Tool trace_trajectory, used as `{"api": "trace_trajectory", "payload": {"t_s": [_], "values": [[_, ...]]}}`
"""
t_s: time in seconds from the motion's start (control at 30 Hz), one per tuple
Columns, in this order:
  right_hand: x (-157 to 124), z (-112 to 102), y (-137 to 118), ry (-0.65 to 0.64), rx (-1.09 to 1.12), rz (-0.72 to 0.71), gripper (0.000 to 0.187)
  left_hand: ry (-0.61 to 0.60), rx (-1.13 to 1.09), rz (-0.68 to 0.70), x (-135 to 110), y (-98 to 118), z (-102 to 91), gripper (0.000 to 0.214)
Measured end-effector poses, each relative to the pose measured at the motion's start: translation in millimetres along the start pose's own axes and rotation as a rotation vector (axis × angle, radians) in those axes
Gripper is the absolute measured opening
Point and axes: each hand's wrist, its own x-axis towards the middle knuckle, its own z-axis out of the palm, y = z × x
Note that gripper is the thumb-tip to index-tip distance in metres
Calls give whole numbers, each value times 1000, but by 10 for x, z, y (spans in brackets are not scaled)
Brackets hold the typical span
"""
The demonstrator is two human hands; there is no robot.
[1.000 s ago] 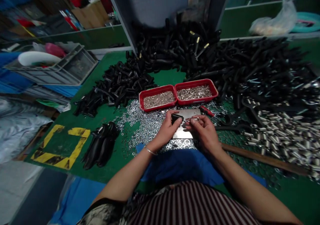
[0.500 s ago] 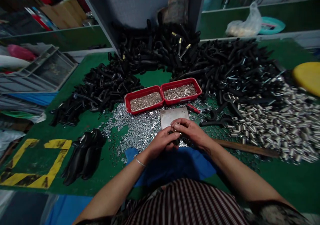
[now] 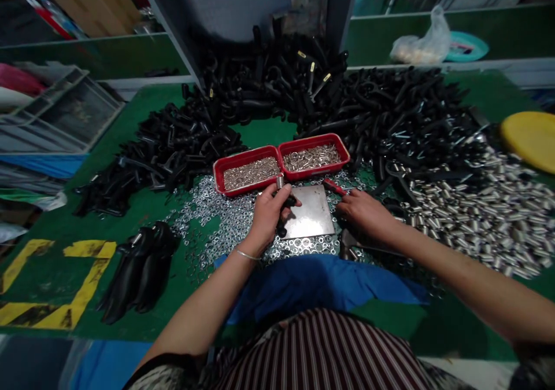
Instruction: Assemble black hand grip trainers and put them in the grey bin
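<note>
My left hand point(image 3: 269, 212) is closed around a small black part point(image 3: 287, 200) at the left edge of a flat metal plate point(image 3: 310, 210). A ribbed silver cylinder point(image 3: 280, 180) stands up above its fingertips. My right hand point(image 3: 366, 213) lies right of the plate with curled fingers, at the right end of a red-handled tool point(image 3: 333, 187); its fingertips are partly hidden. Below this hand a hammer head point(image 3: 347, 242) rests on the table, its handle mostly covered by the forearm. Loose metal nuts or rings point(image 3: 234, 222) surround the plate.
Two red trays point(image 3: 249, 190) of small metal pieces stand behind the plate. Black curved parts point(image 3: 182, 141) are heaped at the left, back and right. Silver cylinders point(image 3: 489, 222) pile up at the right. Blue cloth point(image 3: 312, 283) lies at the front; larger black pieces point(image 3: 147, 268) lie left.
My hands were together over the plate and have parted. The left moved up and left with the black part; the right moved right to the red-handled tool. The plate shows more.
</note>
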Motion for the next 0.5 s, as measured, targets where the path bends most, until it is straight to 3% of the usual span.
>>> {"api": "trace_trajectory", "payload": {"t_s": [0.1, 0.2, 0.27, 0.33, 0.5], "values": [[15, 1, -13, 184, 243, 177, 16, -11, 67, 69, -82, 7, 37, 27], [121, 0, -208, 334, 905, 347, 8, -9, 195, 163, -142, 24, 88, 25], [245, -7, -395, 326, 1373, 371, 13, -2, 299, 225, -158, 24, 138, 23], [374, -7, -548, 280, 1667, 342, 22, 5, 397, 277, -157, 13, 182, 20], [498, 19, -629, 195, 1871, 301, 32, 59, 512, 334, -120, -26, 196, 17]]}}
